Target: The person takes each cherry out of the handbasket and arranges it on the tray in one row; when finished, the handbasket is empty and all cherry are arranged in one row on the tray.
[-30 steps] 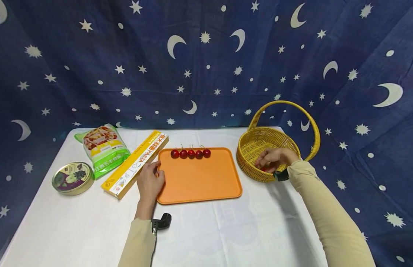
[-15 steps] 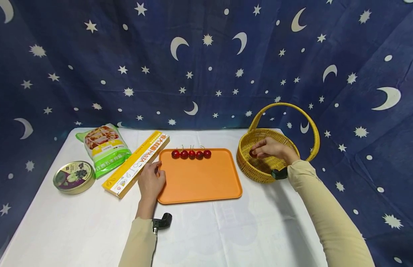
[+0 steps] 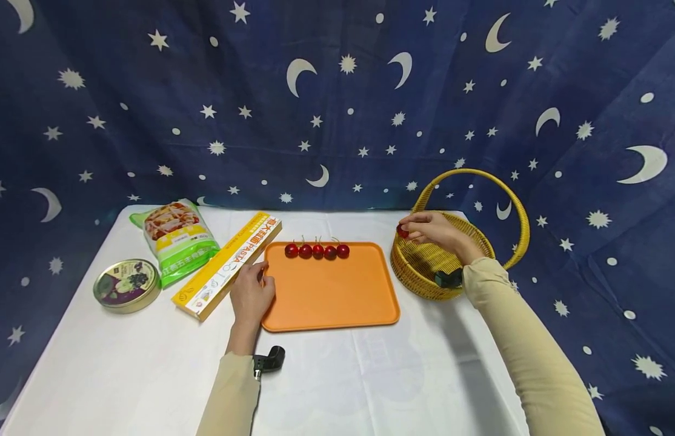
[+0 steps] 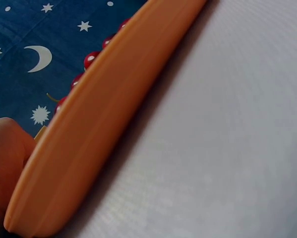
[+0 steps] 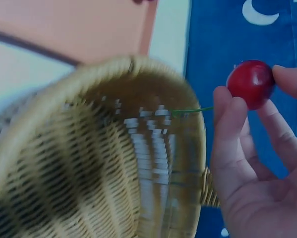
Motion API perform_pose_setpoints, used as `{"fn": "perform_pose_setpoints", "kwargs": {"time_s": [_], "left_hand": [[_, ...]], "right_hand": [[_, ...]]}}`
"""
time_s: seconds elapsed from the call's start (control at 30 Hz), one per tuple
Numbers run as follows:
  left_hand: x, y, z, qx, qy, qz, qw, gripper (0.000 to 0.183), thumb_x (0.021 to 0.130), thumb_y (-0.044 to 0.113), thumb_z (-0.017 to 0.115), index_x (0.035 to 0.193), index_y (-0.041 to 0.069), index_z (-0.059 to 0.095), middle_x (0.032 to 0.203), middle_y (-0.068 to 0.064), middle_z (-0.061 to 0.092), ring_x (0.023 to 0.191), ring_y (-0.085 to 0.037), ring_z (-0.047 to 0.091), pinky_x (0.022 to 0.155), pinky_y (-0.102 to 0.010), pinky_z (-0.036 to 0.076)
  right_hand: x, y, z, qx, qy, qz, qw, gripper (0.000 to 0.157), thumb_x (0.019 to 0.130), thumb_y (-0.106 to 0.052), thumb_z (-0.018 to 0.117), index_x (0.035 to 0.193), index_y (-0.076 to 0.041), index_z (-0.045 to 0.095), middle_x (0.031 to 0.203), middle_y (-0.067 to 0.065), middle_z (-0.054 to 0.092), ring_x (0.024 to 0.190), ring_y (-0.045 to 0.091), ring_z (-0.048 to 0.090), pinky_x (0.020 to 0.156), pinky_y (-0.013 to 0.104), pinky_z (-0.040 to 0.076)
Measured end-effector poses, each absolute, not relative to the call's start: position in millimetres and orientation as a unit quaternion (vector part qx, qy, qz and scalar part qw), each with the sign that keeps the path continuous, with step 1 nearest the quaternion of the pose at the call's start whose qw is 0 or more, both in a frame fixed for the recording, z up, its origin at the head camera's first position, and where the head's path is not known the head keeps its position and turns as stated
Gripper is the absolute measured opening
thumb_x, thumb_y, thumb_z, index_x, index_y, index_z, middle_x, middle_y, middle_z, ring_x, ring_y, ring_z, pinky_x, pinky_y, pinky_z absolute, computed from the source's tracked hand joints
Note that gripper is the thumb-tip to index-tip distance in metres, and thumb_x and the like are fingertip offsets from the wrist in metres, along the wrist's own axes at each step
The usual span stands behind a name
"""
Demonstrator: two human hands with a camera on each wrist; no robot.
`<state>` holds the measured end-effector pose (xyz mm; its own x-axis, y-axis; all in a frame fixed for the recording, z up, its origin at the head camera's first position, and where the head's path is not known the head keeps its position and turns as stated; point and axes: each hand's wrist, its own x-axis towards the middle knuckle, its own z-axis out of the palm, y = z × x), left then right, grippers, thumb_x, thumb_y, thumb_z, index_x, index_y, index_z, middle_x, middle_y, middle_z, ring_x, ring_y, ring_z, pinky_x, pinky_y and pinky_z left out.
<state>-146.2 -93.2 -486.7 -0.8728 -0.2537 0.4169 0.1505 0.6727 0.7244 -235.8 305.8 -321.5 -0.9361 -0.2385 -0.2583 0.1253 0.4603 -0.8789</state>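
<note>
My right hand (image 3: 434, 231) pinches a dark red cherry (image 5: 251, 84) between thumb and fingertips, above the far left rim of the yellow wicker basket (image 3: 405, 272). A green stem (image 5: 190, 110) trails from this cherry in the right wrist view. My left hand (image 3: 251, 295) holds the left edge of the orange tray (image 3: 329, 297), thumb and forefinger at its rim; the other fingers are partly hidden. Along the tray's far edge several cherries (image 3: 318, 251) lie in a row, with their stems pointing away from me.
Left of the tray, a long pasta box (image 3: 228, 266) lies slanted beside my left hand. Beyond it are a green and yellow food bag (image 3: 179, 239) and a round tin (image 3: 126, 286). The basket's tall handle (image 3: 479, 172) arches over its right side.
My right hand has risen from inside the basket and moved left and away toward its far rim, bringing a cherry out. My left hand stays at the tray's edge.
</note>
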Motion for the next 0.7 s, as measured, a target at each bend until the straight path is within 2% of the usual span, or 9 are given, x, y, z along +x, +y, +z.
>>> {"fn": "perform_pose_setpoints", "kwargs": {"time_s": [0.1,0.3,0.4,0.47,0.57,0.7], "left_hand": [[-146.1,-93.3,-485.9,0.03,-0.879,-0.406,0.249,0.034,0.079,0.006,0.061,0.111,-0.002,0.072,0.095,-0.02,0.063,0.078,-0.04,0.061,0.065,-0.05,0.046],[-145.6,-94.5,-485.3,0.032,-0.878,-0.407,0.25,0.034,0.079,0.006,0.061,0.111,-0.002,0.072,0.095,-0.02,0.063,0.077,-0.04,0.061,0.064,-0.051,0.046],[-146.4,-94.7,-486.1,0.03,-0.878,-0.404,0.253,0.034,0.079,0.006,0.061,0.11,-0.002,0.072,0.094,-0.019,0.063,0.076,-0.04,0.061,0.062,-0.05,0.047],[-147.4,-94.7,-486.8,0.03,-0.878,-0.403,0.254,0.033,0.079,0.006,0.062,0.11,-0.001,0.073,0.093,-0.019,0.063,0.076,-0.04,0.061,0.062,-0.05,0.047],[-148.8,-94.4,-487.2,0.031,-0.878,-0.403,0.255,0.033,0.079,0.006,0.062,0.109,0.0,0.073,0.092,-0.018,0.063,0.076,-0.04,0.061,0.062,-0.05,0.047],[-149.1,-94.9,-487.0,0.031,-0.878,-0.404,0.255,0.033,0.079,0.006,0.062,0.11,-0.001,0.073,0.093,-0.018,0.063,0.077,-0.04,0.062,0.062,-0.05,0.047]], "right_hand": [[-238.8,292.7,-323.9,-0.041,0.834,-0.526,0.163,0.039,0.095,-0.01,0.062,0.127,0.011,0.055,0.098,0.003,0.07,0.087,0.021,0.07,0.075,0.028,0.056],[-243.6,260.7,-334.8,-0.073,0.859,-0.482,0.157,0.034,0.088,-0.005,0.069,0.117,0.009,0.06,0.101,0.013,0.063,0.087,0.021,0.068,0.085,0.05,0.054],[-246.6,244.4,-341.9,-0.096,0.867,-0.463,0.157,0.034,0.085,-0.001,0.069,0.117,0.008,0.061,0.102,0.017,0.059,0.084,0.019,0.066,0.083,0.052,0.054],[-249.9,235.1,-348.1,-0.113,0.872,-0.451,0.154,0.034,0.084,0.002,0.07,0.116,0.01,0.063,0.103,0.019,0.062,0.082,0.02,0.067,0.08,0.049,0.056],[-255.1,223.5,-358.5,-0.15,0.887,-0.414,0.142,0.033,0.08,0.004,0.07,0.112,0.012,0.065,0.102,0.022,0.067,0.08,0.021,0.067,0.075,0.037,0.057],[-260.1,212.6,-372.8,-0.19,0.903,-0.363,0.127,0.033,0.075,0.008,0.07,0.107,0.013,0.066,0.102,0.023,0.07,0.085,0.028,0.069,0.072,0.028,0.054]]}}
